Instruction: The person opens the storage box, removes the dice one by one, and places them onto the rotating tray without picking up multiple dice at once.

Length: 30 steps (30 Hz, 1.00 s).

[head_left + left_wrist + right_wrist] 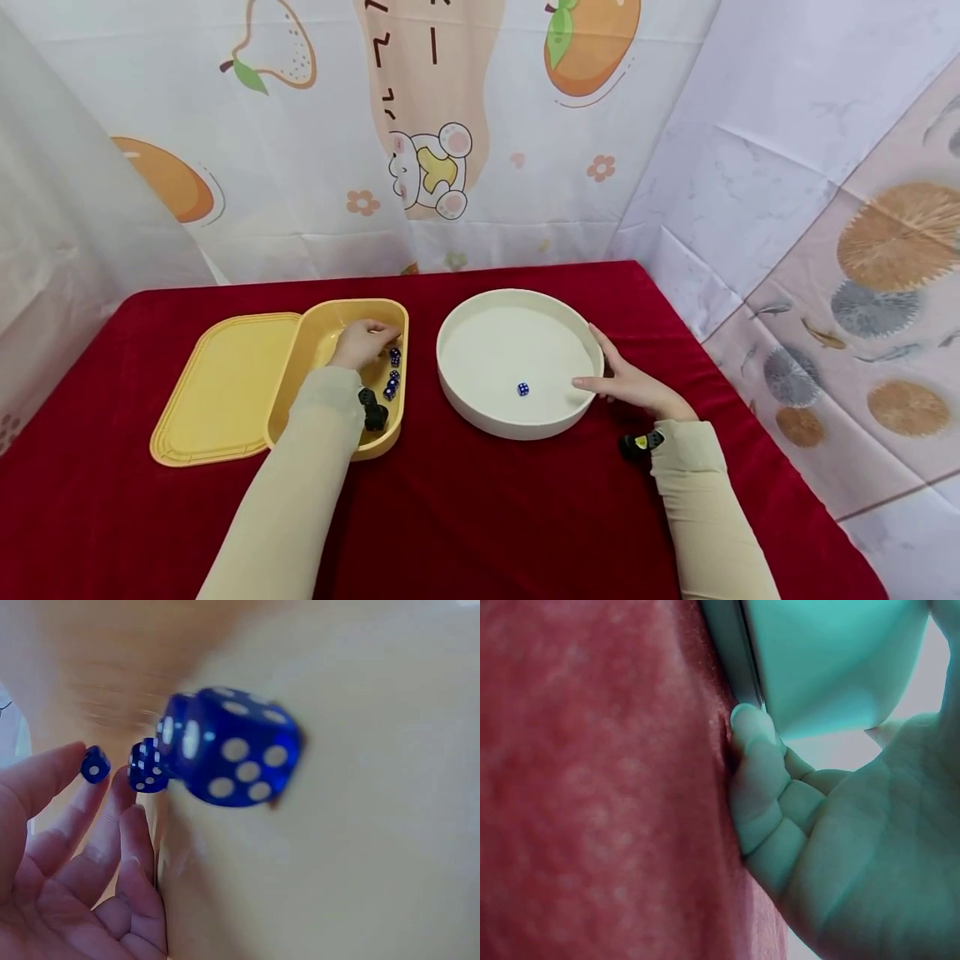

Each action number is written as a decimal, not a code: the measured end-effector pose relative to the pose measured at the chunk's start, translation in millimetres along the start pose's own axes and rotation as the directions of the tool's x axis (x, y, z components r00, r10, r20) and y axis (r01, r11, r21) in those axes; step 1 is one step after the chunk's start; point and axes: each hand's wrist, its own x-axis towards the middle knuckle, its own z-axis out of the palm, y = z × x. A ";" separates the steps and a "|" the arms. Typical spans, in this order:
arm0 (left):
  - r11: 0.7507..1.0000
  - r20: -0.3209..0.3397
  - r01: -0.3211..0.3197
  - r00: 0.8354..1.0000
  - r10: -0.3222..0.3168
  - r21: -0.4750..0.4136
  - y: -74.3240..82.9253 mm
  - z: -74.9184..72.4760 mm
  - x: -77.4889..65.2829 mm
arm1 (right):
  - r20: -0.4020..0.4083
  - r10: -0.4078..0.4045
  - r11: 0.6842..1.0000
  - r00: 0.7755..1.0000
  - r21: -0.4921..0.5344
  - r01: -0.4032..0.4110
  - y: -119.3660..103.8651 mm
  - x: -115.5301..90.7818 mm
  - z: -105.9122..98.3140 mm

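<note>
My left hand point(362, 342) reaches into a yellow plastic box point(296, 371). Its thumb and fingertips pinch a small blue die point(95, 765) with white dots, best seen in the left wrist view. More blue dice point(244, 750) lie in the box close by, along its right side in the head view. My right hand point(633, 385) holds the right side of a round white tray point(483, 342), thumb over the rim and fingers against the outer wall. Low down, the fingertips point(751, 727) meet the tray's base at the cloth. One blue die point(522, 389) lies inside the tray.
A yellow lid point(225, 392) lies flat left of the box, against its side. Red cloth point(517, 517) covers the table. Printed curtains point(510, 192) hang behind it and along the right side.
</note>
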 end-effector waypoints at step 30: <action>0.981 -0.059 -0.144 0.989 0.137 -0.132 87.7 5.1 -10.5 | 0.002 0.007 1.000 1.000 0.009 -0.007 2.1 1.8 -0.2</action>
